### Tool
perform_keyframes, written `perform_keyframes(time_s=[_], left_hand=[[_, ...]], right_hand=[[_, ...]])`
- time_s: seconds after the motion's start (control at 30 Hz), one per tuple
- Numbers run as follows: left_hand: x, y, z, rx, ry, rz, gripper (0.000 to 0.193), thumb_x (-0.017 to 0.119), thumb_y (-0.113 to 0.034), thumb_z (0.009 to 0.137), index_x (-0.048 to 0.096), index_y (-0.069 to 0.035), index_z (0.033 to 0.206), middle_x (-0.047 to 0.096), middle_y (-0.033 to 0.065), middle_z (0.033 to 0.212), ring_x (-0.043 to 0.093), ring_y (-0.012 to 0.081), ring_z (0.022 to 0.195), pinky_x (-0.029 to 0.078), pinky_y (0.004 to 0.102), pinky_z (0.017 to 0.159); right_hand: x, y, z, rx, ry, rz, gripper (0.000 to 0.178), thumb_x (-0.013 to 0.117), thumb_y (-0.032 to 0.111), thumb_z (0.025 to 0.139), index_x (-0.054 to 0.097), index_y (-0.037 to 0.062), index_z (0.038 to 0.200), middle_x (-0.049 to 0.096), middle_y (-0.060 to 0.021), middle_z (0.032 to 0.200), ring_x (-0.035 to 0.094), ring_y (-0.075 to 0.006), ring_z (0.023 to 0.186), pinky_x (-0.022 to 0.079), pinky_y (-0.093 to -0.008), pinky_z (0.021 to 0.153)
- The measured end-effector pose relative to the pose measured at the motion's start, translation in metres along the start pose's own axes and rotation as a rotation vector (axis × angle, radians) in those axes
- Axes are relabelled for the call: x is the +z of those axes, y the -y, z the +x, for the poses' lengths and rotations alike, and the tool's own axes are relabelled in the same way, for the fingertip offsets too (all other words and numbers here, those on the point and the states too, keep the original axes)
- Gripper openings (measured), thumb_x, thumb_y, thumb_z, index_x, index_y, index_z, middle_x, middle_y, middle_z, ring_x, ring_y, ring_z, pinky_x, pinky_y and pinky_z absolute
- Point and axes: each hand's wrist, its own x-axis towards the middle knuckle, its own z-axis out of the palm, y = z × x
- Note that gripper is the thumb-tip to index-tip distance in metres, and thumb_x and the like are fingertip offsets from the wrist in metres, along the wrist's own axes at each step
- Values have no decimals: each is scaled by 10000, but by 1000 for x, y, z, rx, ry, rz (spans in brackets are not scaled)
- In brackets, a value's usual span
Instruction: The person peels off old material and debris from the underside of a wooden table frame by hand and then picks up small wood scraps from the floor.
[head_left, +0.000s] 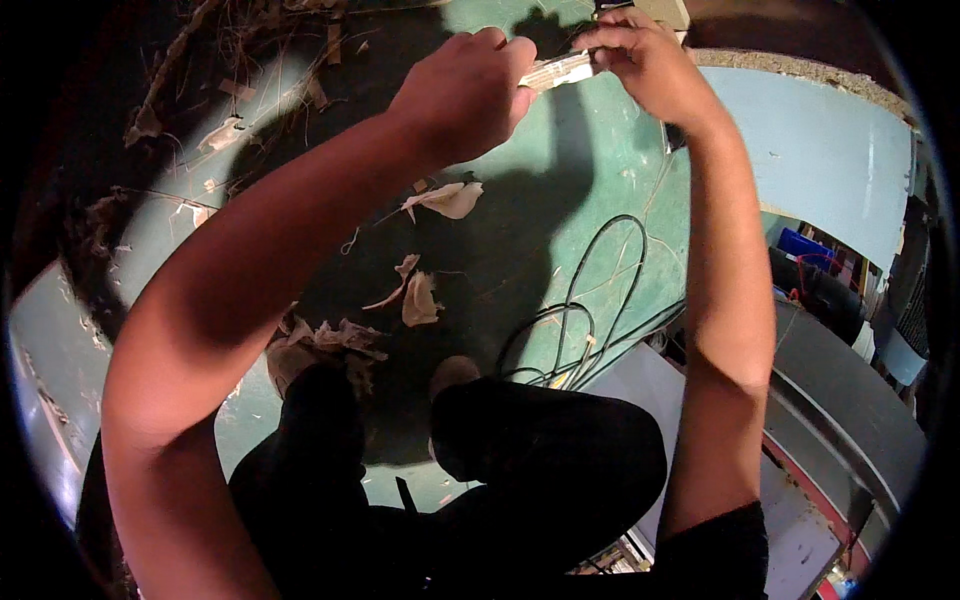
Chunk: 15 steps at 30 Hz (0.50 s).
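Far out in front of me, my left hand (pixel 475 95) is closed round one end of a pale, flat strip (pixel 557 71) with layered-looking edges and white patches. At the strip's other end is my right hand (pixel 652 72), its fingers bent and pinching there; the fingertips are partly in shadow. Just beyond the right fingers a small dark object (pixel 612 6) shows at the picture's top edge, too cut off to name. Below the hands, torn pale scraps (pixel 450 200) lie on the green floor (pixel 620 190).
A looped black cable (pixel 570 310) lies on the floor right of my feet. Fibres and debris (pixel 290 60) litter the far left. On the right stand a light blue panel (pixel 810 140), a blue box (pixel 805 248) and grey metal parts (pixel 850 370). More scraps (pixel 420 298) lie near my shoes.
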Motion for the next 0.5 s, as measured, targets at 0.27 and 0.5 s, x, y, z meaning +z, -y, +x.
perform_keyframes(time_s=[0.27, 0.5], left_hand=[[-2, -1, 0, -16, -10, -54, 235, 735, -168, 863, 610, -46, 1020, 599, 155, 922, 618, 377, 858, 508, 478, 737], [-2, 0, 0, 15, -34, -112, 235, 740, -143, 842, 602, -48, 1008, 589, 165, 901, 613, 385, 821, 499, 476, 711]], right_hand=[[-14, -31, 64, 166, 748, 676, 56, 655, 59, 842, 702, 36, 823, 628, -2, 748, 570, -130, 686, 465, -292, 628], [-23, -14, 82, 263, 797, 810, 109, 587, -5, 861, 685, 44, 853, 629, 24, 770, 555, -107, 712, 467, -274, 649]])
